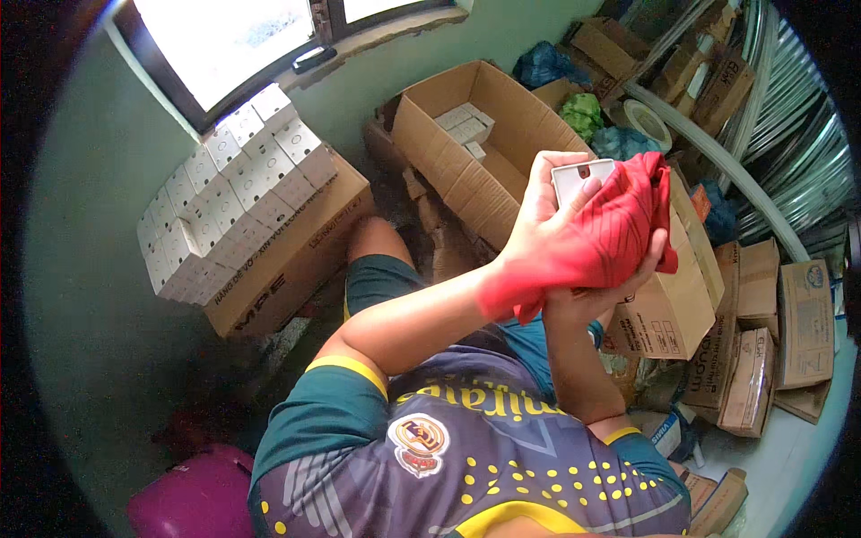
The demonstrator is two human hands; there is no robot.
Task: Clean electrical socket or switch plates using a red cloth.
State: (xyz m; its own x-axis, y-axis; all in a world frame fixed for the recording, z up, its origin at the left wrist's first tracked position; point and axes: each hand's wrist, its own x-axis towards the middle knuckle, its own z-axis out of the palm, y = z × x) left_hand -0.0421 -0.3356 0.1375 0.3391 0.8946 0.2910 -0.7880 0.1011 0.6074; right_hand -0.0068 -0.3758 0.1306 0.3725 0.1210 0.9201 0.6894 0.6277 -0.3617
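My left hand is closed on a small white rectangular plastic piece, its thumb lying across the face. A dark slot shows near the top edge of this piece. A red cloth drapes over the piece's right side and hangs down over my left wrist. From below and to the right, my right hand is wrapped round the cloth, and most of its fingers are hidden by it. Whether the right fingers also touch the white piece cannot be seen.
Stacked white boxes stand on a cardboard carton under the window. An open carton ahead holds several similar white boxes. Another carton sits below my hands. Coiled pipes and flattened cardboard are at the right.
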